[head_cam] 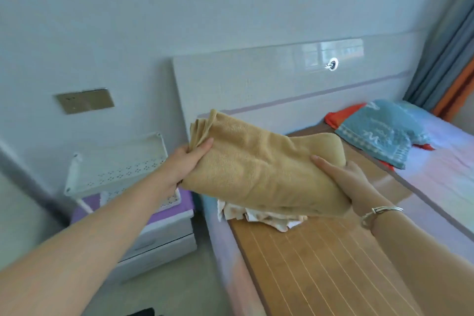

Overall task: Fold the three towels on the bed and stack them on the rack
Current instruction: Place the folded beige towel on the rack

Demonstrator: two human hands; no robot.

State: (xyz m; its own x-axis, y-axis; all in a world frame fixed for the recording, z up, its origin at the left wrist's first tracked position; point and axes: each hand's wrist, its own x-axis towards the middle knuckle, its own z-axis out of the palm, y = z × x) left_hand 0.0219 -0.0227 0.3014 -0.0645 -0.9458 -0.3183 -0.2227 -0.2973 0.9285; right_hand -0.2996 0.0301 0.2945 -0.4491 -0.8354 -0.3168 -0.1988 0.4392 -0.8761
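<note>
1. Here, a person's left hand [191, 159] and right hand [343, 174] carry a folded tan towel [261, 169] in mid-air, above the near-left corner of the bed [320, 264] and just right of the white rack [115, 161].

2. The left hand's thumb lies on top of the towel's far-left corner with its fingers curled out of sight beneath, pinching the stacked edges. The right hand grips the towel's right end, thumb [324, 165] pressed on the upper face and fingers wrapped behind.

3. The towel looks soft, light and limp: it sags between the two hands and bulges at the fold, so it probably needs support at both ends to keep its layers together. The loose edges at the left corner seem the likeliest to splay if the pinch slackens.

4. Its long axis runs from far-left, near the rack, down to near-right, toward the bracelet [379, 213] on the right wrist. The layered open edges point left toward the rack; the rounded folded end points right.

5. A crumpled pale towel [264, 218] lies on the bed directly beneath. A blue towel [379, 131] rests unfolded on the far right of the bed over something orange [338, 115].

6. The rack's perforated top shelf stands left of the bed, on a low cabinet [154, 238].
</note>
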